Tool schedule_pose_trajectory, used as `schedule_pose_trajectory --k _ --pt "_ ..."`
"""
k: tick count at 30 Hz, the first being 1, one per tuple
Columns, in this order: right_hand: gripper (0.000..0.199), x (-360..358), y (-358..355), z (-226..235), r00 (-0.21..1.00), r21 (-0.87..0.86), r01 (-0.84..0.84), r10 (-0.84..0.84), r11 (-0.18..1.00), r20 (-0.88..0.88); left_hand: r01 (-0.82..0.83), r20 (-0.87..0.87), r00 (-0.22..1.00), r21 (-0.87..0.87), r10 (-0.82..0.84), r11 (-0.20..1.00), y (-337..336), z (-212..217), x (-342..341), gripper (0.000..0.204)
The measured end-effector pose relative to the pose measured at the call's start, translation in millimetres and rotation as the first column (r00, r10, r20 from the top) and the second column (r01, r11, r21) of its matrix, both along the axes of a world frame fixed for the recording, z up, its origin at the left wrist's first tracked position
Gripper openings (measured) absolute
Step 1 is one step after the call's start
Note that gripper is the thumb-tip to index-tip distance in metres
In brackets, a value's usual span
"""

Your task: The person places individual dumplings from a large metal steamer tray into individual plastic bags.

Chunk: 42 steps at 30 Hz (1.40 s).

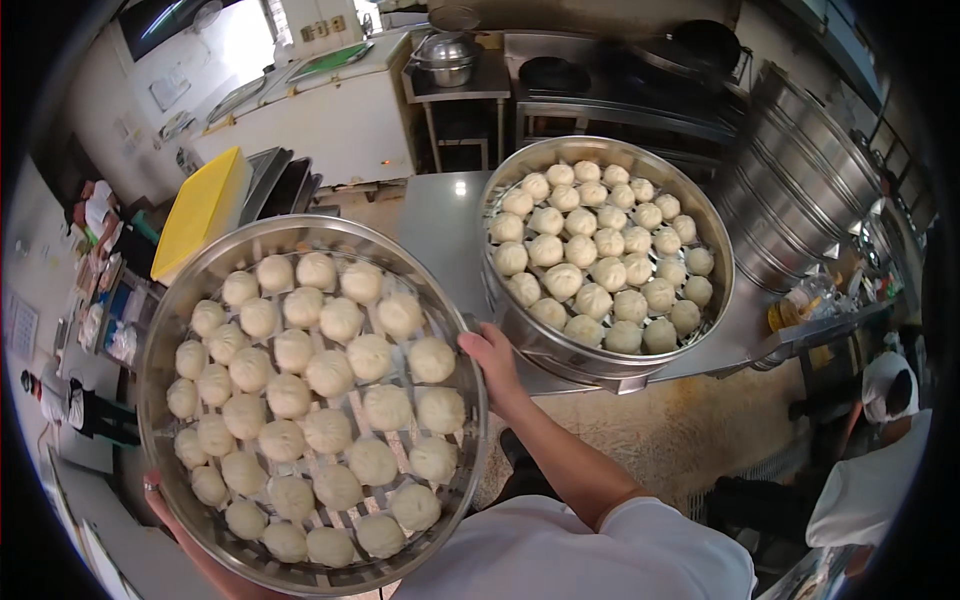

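A wide round metal steamer tray (312, 226) is held up in front of me on the left. Rows of pale steamed buns (328, 372) cover its slotted base. My right hand (490, 357) grips the tray's right side near a handle. At the lower left side, my left hand (168, 508) holds the tray, its fingers partly hidden beneath. Another steamer tray (530, 333), full of smaller-looking pleated buns (609, 272), stands on the metal table to the right. My right hand is just left of that steamer, apart from it.
Stacked tall steamer tiers (795, 180) stand at the right of the metal table (432, 215). A yellow crate (202, 215) and dark trays (290, 185) are behind the held tray. A white chest freezer (320, 130), stove (620, 90) and pot (447, 60) line the back. People (885, 390) are at both sides.
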State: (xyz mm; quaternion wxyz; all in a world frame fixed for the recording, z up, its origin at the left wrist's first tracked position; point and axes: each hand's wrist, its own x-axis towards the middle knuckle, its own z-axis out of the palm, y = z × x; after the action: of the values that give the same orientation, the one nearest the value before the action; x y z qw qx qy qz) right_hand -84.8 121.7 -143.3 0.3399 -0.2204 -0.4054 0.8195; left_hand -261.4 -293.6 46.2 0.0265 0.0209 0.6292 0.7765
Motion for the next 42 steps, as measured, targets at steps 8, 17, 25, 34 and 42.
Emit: schedule_pose_trajectory --k 8,17,25,34,42 --pt "0.086 18.8 -15.7 -89.1 0.985 -0.119 0.037 -0.016 0.992 0.173 0.067 0.138 0.989 -0.111 -0.051 0.992 -79.9 -56.2 -76.1 0.047" --pt "0.052 30.3 -24.6 -97.6 0.991 -0.019 0.090 -0.088 0.996 0.101 0.230 0.117 0.966 0.013 -0.230 0.973 -58.4 -137.9 -99.3 0.070" --pt "0.065 40.8 15.7 -79.2 0.928 0.087 0.006 -0.038 0.996 0.371 0.266 0.385 0.865 0.192 -0.322 0.945 -33.0 -172.2 -136.8 0.062" --pt "0.035 76.1 18.3 62.9 0.498 0.970 -0.215 -0.867 -0.111 0.011 0.254 0.295 0.919 0.062 -0.261 0.965 -3.8 -180.3 -176.4 0.049" --pt "0.033 89.8 30.8 38.4 0.405 0.938 -0.344 -0.896 0.036 0.183 0.215 0.259 0.945 -0.035 -0.199 0.976 20.7 -188.7 -178.9 0.037"
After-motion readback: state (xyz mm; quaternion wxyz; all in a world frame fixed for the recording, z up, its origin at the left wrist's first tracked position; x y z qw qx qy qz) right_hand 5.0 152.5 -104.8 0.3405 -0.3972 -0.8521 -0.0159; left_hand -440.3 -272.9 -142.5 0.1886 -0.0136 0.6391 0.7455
